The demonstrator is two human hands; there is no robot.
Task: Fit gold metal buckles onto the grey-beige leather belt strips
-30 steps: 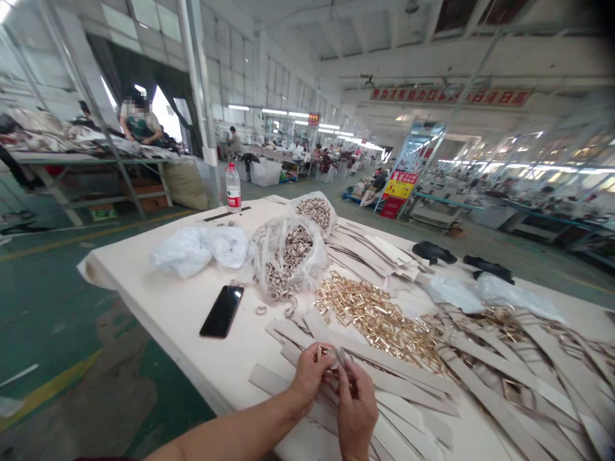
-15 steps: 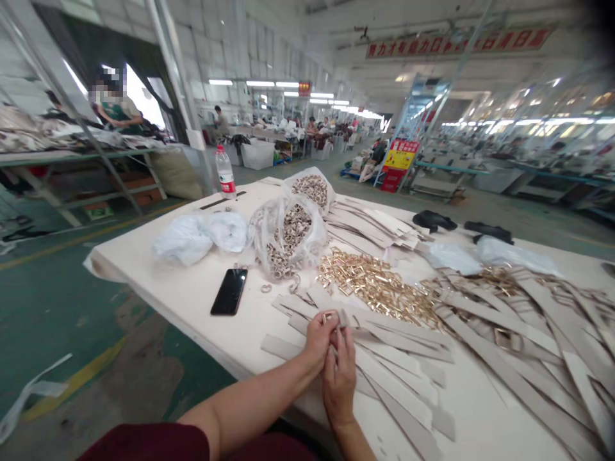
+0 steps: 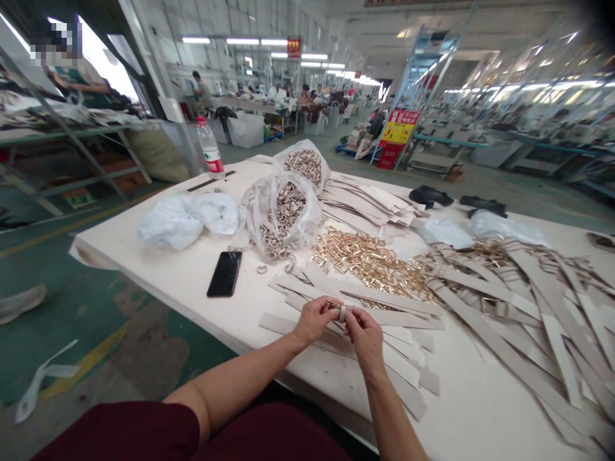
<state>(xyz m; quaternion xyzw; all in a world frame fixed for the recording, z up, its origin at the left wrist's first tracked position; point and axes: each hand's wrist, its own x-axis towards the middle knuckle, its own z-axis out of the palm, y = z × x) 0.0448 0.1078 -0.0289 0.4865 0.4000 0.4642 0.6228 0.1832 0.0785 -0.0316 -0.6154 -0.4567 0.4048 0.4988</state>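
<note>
Over the near edge of the table, my left hand pinches a gold metal buckle. A small pale keeper loop sits between my two hands, beside the buckle. My right hand is closed at the other side of the loop, its fingertips on what looks like a beige strap end, mostly hidden by the fingers. Loose beige straps lie flat beneath and around both hands. Just beyond them spreads a pile of gold buckles.
Clear plastic bags of small beige loops stand behind the buckles. A phone lies at the left, with a water bottle farther back. Straps with buckles heap up on the right. People work at other tables beyond.
My right hand has moved right and turned, drawing apart from my left hand. The pale loop now shows between them. The head view has tilted down slightly.
</note>
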